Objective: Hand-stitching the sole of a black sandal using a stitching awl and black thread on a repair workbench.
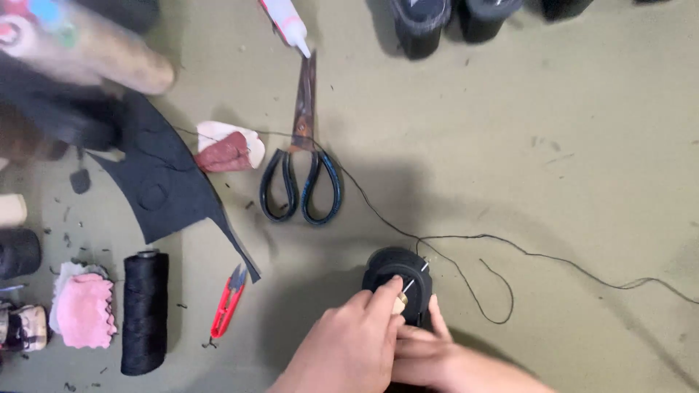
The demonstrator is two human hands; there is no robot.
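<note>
While both hands (386, 342) busy, olive cloth-covered surface (568, 145), thread-littered.

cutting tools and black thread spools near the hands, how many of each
Large scissors: 1
Red thread snips: 1
Black thread spool: 1
Total: 3
Both hands, left and right, hold a black fabric piece with a needle.
</note>
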